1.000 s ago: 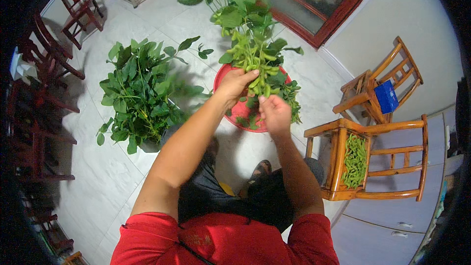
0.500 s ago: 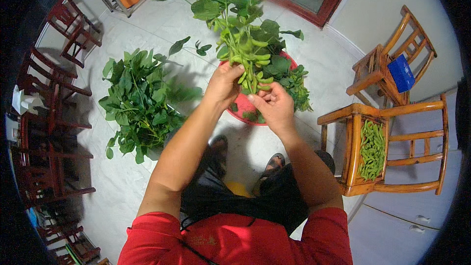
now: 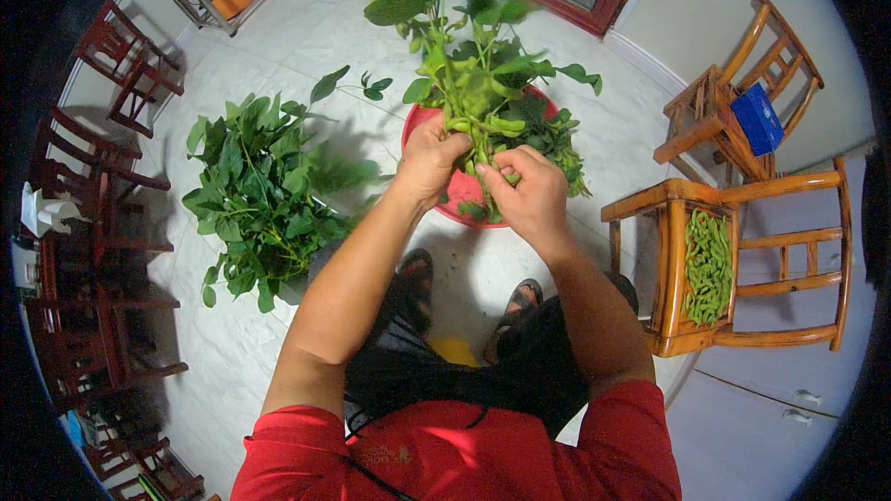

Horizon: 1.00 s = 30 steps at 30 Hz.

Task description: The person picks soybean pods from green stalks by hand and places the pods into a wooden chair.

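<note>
Green pods (image 3: 506,125) hang on the plant (image 3: 452,83) over the red basket (image 3: 464,190). The left hand (image 3: 432,162) grips the plant; I can't tell if the right hand (image 3: 531,190) has a pod. Tugging too hard could rip the plant or fling pods onto the floor (image 3: 232,362).

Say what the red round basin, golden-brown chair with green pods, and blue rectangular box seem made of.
Red round basin: probably plastic, from its even, saturated colour; the finish is unclear.
Golden-brown chair: wood, apparently varnished, from its glossy highlights.
Blue rectangular box: likely smooth cardboard, from its flat sides, though plastic is possible.
</note>
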### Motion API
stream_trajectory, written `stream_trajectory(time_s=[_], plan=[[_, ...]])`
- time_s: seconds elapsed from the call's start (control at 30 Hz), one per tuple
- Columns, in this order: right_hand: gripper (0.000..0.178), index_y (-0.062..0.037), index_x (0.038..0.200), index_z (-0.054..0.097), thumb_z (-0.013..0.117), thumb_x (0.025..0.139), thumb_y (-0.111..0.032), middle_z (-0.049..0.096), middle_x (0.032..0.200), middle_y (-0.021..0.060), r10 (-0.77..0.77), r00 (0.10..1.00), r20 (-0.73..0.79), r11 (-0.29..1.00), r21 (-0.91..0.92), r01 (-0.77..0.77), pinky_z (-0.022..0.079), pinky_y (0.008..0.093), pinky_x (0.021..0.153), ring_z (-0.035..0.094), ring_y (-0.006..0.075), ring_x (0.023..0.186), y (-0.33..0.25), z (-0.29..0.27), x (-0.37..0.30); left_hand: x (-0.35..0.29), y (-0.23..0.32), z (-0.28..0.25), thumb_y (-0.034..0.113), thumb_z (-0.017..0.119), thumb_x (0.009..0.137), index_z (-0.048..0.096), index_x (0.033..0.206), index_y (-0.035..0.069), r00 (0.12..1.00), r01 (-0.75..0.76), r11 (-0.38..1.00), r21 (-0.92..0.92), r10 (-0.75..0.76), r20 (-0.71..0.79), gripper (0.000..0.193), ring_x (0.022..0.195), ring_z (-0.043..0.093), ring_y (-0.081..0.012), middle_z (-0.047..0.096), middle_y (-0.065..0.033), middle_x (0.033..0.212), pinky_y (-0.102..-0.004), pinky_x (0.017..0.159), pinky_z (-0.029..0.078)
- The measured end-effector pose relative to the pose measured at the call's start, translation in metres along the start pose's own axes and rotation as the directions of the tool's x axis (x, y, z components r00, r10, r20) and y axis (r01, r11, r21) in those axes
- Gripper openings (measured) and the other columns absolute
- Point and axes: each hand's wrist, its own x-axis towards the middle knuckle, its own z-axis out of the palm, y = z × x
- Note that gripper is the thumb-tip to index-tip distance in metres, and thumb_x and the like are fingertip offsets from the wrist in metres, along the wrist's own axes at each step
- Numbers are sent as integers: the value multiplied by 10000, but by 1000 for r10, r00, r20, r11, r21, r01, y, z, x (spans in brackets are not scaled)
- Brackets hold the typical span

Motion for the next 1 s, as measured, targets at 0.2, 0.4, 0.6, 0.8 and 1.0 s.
stream_trajectory(time_s=[0.2,0.4,0.6,0.8,1.0], plan=[[134,-44,775,651,731,747,-149,627,743,116,-18,996,89,999,50,14,482,351,579,620,279,638,-4,-3,0,-3,-1,7,53,457,886,582,983,4,987,87,975,-203,-112,-115,165,686,594,-174,619,-83,825,-298,634,496],[90,13,841,652,654,828,-77,639,748,70,-33,989,144,962,272,-7,468,266,573,585,143,625,5,3,-6,5,-3,-6,144,447,944,582,951,51,965,92,981,-169,-130,-227,164,596,538,-129,595,-55,762,-286,530,469],[170,24,963,628,541,934,-120,632,792,35,378,897,228,760,478,-441,475,233,609,578,99,667,3,-7,-4,9,2,-24,172,464,957,592,959,45,963,128,951,-283,-187,-196,180,579,526,-115,600,-42,758,-265,512,461],[217,3,904,661,622,898,-210,649,771,32,239,917,319,939,166,-303,465,255,654,553,85,706,-12,-5,-7,1,-4,1,158,471,948,600,973,38,975,82,995,-64,-93,-199,178,572,520,-111,610,-39,761,-246,513,430],[211,17,849,654,641,867,-193,641,716,109,105,930,353,979,128,-159,471,291,639,591,146,660,1,6,-13,1,-7,6,135,463,936,599,973,36,980,74,996,-59,-83,-180,172,564,518,-113,609,-44,759,-248,512,436]])
